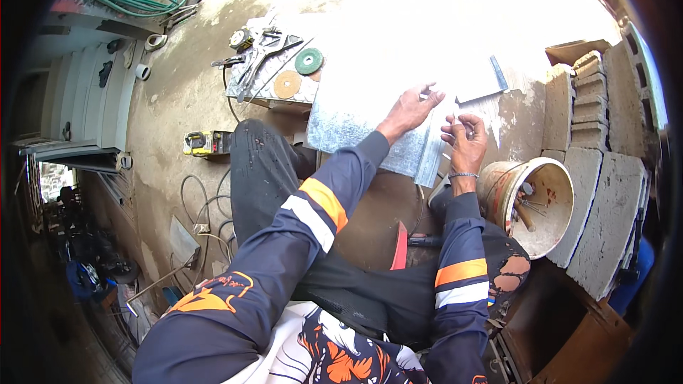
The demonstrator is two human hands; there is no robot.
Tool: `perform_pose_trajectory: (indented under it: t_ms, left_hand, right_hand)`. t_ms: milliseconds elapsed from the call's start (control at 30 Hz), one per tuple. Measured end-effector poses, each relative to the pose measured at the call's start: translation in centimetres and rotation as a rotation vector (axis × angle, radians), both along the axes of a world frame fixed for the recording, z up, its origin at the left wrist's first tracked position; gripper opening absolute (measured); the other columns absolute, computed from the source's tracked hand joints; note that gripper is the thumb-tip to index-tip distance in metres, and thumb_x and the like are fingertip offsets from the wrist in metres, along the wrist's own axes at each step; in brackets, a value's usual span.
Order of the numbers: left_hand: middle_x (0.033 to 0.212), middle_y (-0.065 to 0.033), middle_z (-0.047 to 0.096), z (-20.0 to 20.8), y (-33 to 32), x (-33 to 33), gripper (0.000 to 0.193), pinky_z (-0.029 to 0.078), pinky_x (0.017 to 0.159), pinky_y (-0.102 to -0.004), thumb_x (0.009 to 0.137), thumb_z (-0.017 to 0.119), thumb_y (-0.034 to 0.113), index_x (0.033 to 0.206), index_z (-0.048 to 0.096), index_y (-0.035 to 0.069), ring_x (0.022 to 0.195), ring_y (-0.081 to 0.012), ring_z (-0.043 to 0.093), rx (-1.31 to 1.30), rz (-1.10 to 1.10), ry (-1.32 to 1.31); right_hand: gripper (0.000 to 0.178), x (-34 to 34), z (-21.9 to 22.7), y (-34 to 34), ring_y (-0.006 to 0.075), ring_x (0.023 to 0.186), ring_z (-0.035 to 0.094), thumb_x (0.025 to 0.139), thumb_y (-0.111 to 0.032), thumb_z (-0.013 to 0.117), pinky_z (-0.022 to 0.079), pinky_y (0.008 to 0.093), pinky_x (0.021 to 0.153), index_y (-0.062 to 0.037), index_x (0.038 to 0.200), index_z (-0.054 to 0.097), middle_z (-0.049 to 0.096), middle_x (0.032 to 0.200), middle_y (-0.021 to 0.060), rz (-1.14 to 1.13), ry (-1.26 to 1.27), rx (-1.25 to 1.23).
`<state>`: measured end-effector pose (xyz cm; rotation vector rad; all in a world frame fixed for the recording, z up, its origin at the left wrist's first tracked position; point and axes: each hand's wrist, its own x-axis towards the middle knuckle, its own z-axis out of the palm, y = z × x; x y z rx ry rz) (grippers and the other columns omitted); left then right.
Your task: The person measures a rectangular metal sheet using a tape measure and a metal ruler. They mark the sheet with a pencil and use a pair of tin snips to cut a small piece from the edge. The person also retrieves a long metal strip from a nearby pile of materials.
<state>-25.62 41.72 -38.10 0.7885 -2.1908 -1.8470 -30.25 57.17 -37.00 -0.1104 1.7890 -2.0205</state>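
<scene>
A galvanized metal sheet [347, 115] with a folded strip along its right side lies before me, its far part washed out by glare. My left hand [415, 108] is over the sheet near that strip, fingers stretched out and holding nothing I can see. To the right of the strip, my right hand [467, 141] has its fingers curled into a pinch. A small pale thing seems to stick up from its fingertips, too bright to identify. Just beyond this hand is a smaller metal piece [485, 82] with a dark bent edge.
On a low stand at left lie a green grinding disc [309, 61], an orange-brown disc [287, 84], a tape measure [241, 40] and metal clamps [270, 50]. A yellow-black device [207, 144] sits on the floor. At right stand a tool bucket [543, 208] and concrete blocks [590, 99].
</scene>
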Motion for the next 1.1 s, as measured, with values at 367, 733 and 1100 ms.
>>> perform_pose_trajectory:
  t_ms: [367,733,1100]
  left_hand:
    - [0.098,-0.0082,0.066,0.6,3.2,3.8,0.034,0.054,0.081,-0.0314,0.093,0.067,0.015,0.12,0.057,-0.002,0.087,-0.0162,0.064,0.882,0.341,0.148]
    - [0.098,-0.0142,0.07,1.7,-1.5,4.8,0.038,0.055,0.072,-0.0292,0.092,0.058,0.015,0.121,0.054,-0.009,0.081,-0.0171,0.069,0.376,0.262,-0.143]
    - [0.092,-0.0135,0.069,0.1,-1.9,4.9,0.033,0.054,0.063,-0.0267,0.092,0.056,0.013,0.118,0.057,-0.007,0.072,-0.0151,0.067,0.202,0.205,-0.257]
  right_hand:
    - [0.021,0.2,-1.1,-2.1,0.0139,0.069,0.065,0.086,-0.001,0.062,0.054,0.0248,0.059,-0.0009,0.102,0.049,0.064,0.081,0.0083,0.206,0.013,0.061]
    - [0.074,-7.2,-4.9,-3.0,0.0265,0.094,0.065,0.077,-0.035,0.077,0.055,0.0375,0.073,0.0074,0.131,0.05,0.063,0.112,0.0217,0.128,-0.011,0.607]
    - [0.056,-7.9,-6.8,-4.7,0.0175,0.064,0.066,0.077,-0.026,0.077,0.047,0.0299,0.047,0.0103,0.117,0.061,0.07,0.09,0.016,0.219,-0.147,0.595]
